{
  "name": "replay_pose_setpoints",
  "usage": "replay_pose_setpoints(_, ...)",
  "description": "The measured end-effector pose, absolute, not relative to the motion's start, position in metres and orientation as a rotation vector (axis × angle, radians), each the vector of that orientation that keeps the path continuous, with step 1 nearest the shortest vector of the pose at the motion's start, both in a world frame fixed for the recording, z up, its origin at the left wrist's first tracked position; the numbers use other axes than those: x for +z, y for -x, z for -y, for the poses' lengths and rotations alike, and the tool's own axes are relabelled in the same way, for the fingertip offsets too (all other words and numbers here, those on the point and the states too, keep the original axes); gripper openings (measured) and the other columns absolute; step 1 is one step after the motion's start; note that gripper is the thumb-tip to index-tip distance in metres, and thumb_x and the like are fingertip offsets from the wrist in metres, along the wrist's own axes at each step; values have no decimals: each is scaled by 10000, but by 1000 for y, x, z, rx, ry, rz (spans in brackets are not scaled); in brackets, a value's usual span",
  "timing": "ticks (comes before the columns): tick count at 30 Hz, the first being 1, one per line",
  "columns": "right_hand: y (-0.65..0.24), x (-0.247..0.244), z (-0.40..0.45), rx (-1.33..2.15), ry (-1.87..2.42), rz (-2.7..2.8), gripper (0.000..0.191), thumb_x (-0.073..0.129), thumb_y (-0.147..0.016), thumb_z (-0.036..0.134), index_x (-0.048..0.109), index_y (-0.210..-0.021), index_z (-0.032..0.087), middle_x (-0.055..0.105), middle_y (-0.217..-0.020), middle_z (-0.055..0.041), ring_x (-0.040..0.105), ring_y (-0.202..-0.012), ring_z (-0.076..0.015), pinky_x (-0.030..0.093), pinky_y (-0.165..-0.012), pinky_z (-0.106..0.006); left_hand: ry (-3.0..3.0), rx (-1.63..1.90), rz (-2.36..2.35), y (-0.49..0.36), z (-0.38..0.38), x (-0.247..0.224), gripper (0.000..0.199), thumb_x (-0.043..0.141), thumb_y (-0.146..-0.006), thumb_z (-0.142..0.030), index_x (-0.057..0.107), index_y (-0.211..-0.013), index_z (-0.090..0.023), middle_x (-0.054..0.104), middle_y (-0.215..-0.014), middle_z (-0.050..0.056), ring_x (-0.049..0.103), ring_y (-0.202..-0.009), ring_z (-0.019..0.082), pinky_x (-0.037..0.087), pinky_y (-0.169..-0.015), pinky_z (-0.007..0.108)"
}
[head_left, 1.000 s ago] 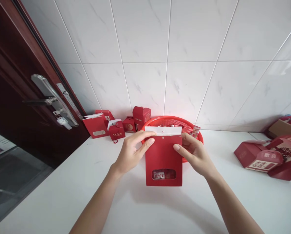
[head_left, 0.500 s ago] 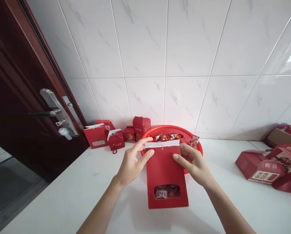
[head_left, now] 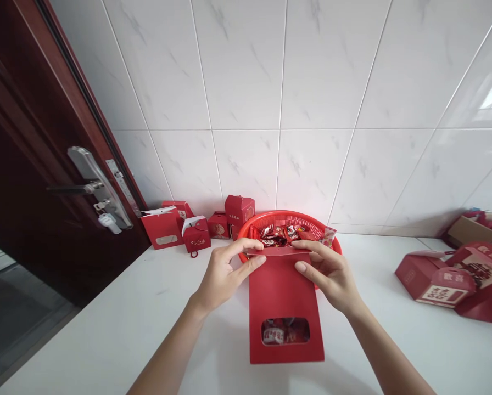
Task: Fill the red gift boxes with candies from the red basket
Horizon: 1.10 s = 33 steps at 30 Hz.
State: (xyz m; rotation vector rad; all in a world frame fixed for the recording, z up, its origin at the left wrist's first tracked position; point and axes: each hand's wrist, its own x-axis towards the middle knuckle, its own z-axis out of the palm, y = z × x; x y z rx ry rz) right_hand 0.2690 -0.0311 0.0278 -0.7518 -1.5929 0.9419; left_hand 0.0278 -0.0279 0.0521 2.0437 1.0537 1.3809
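A tall red paper gift bag [head_left: 284, 288] is held up in front of me, its window near the bottom showing wrapped sweets. My left hand [head_left: 225, 271] pinches its top left corner between thumb and fingers. At the top right corner, my right hand [head_left: 326, 272] grips it the same way, some fingers hidden behind. The top edge is folded over toward me, red side showing. Just behind the bag sits a red plastic basket [head_left: 307, 220] with wrapped sweets [head_left: 275, 235] in it, partly covered by my hands.
Small red gift boxes [head_left: 196, 235] and another red bag [head_left: 162, 227] stand at the back left against the tiled wall [head_left: 246, 99]. Larger red boxes [head_left: 435, 280] lie at the right beside a cardboard box [head_left: 460, 235]. A dark door [head_left: 35, 109] with a handle borders the white table's left side.
The bag's top edge, earlier standing up with its white inside showing, is now folded down. My fingers have moved onto the fold, and the bag sits slightly lower.
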Motion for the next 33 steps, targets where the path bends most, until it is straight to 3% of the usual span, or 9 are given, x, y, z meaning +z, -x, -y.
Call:
replay_pose_setpoints(4, -268, 26, 30, 809, 718, 1562, 240, 821, -832, 412, 801, -1028, 275, 804, -1017, -68, 721, -766, -206, 588, -572, -291, -1998, 1341, -1027, -25, 28, 52, 273, 839, -794, -458, 777, -932, -231, 797, -966, 42, 739, -941, 226, 612, -889, 322)
replay_pose_setpoints(9, -267, 26, 30, 799, 675, 1513, 202, 839, -818, 371, 818, -1000, 287, 816, -997, -54, 755, -793, -223, 626, -615, -304, -1997, 1334, -962, -24, 28, 53, 358, 863, -749, -513, 783, -925, -212, 802, -947, 56, 745, -913, 235, 617, -853, 311)
replay_pose_setpoints(12, -267, 26, 31, 774, 668, 1503, 175, 830, -832, 345, 812, -998, 296, 815, -975, -38, 757, -810, -212, 631, -660, -298, -2045, 1328, -958, -26, 28, 53, 263, 792, -842, -457, 778, -935, -212, 800, -940, 48, 743, -900, 214, 610, -849, 292)
replay_pose_setpoints(14, -267, 25, 31, 748, 689, 1514, 176, 822, -839, 356, 802, -996, 280, 809, -963, -43, 739, -743, -195, 604, -595, -280, -2077, 1339, -998, -28, 29, 53, 159, 733, -899, -369, 775, -942, -222, 797, -934, 27, 740, -892, 189, 602, -849, 268)
replay_pose_setpoints(18, -266, 25, 31, 688, 746, 1577, 242, 815, -835, 414, 773, -999, 242, 775, -893, -53, 645, -596, -153, 498, -467, -256, -2107, 1410, -1043, -31, 31, 51, 68, 736, -888, -280, 766, -930, -235, 790, -915, -8, 736, -875, 156, 591, -836, 224)
replay_pose_setpoints(23, -268, 33, 31, 765, 805, 1624, 272, 651, -967, 443, 711, -1120, 227, 748, -915, -55, 659, -688, -158, 537, -572, -266, -2167, 1481, -1000, -34, 32, 50, 63, 737, -888, -235, 762, -946, -237, 796, -914, -11, 744, -860, 153, 600, -806, 215)
replay_pose_setpoints(28, -274, 42, 37, 812, 789, 1773, 271, 642, -972, 435, 722, -904, 185, 693, -790, -34, 622, -704, -154, 503, -571, -247, -2133, 1543, -953, -34, 31, 50, 158, 771, -855, -218, 775, -1011, -240, 809, -987, 4, 760, -896, 168, 608, -852, 235)
replay_pose_setpoints(33, -279, 52, 47, 693, 775, 1802, 250, 635, -973, 395, 730, -896, 177, 723, -818, -43, 645, -726, -161, 516, -608, -261, -2122, 1263, -882, -33, 33, 55, 103, 716, -921, -294, 793, -970, -246, 797, -994, 22, 745, -943, 182, 594, -846, 242)
